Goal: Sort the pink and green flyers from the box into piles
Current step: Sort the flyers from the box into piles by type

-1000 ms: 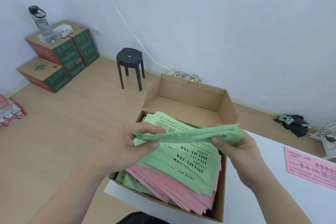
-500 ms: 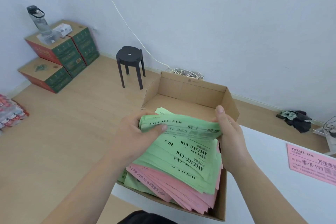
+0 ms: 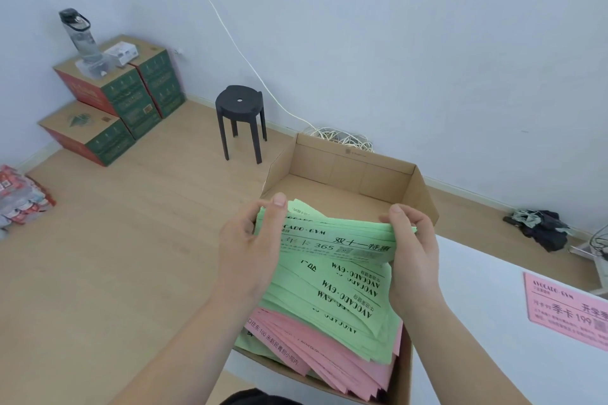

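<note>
Nearest, at 6 o'clock, the open brown cardboard box [image 3: 403, 368] holds fanned pink paper flyers [image 3: 329, 355] under green paper flyers [image 3: 339, 299] printed "AVOCADO·GYM". Above, the left hand [image 3: 250, 250] and right hand [image 3: 414, 253] pinch opposite ends of a green bundle reading "365". It likely goes next to the white surface [image 3: 487, 348], where a pink flyer [image 3: 569, 312] at 3 o'clock reads "199".

I see soft, even daylight, with faint shadows under the stool [image 3: 240, 122]; wide-angle bending curves the walls around it.
</note>
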The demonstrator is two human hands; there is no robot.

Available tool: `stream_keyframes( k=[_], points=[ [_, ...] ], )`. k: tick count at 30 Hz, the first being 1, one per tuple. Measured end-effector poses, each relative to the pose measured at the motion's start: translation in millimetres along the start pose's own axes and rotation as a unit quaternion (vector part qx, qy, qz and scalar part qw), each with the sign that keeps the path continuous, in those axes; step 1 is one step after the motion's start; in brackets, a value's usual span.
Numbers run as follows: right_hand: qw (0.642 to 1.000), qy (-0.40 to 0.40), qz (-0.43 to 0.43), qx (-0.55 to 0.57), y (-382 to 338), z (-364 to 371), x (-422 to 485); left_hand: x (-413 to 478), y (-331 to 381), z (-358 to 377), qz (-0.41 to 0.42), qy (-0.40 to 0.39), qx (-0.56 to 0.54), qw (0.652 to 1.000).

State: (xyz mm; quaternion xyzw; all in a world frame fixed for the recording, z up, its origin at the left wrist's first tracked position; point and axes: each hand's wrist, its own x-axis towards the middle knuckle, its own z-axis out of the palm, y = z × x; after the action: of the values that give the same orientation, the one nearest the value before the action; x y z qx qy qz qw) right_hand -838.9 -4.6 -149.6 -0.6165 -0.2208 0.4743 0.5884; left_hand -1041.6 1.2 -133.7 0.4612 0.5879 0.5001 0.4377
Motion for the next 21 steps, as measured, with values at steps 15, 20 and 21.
stream_keyframes(
  k=[15,20,21],
  points=[
    [0.998,0.003,0.061,0.021,-7.1,11.0,7.0,22.4,-10.3,-6.7,0.024,-0.037,-0.028,0.999],
    [0.992,0.012,0.121,0.032,-10.5,12.3,14.2,27.8,-23.7,-32.1,-0.029,-0.204,-0.008,0.979],
    [0.992,-0.004,0.126,0.028,-11.6,12.5,15.2,28.7,-23.4,-30.3,-0.038,-0.188,0.022,0.981]
  ],
)
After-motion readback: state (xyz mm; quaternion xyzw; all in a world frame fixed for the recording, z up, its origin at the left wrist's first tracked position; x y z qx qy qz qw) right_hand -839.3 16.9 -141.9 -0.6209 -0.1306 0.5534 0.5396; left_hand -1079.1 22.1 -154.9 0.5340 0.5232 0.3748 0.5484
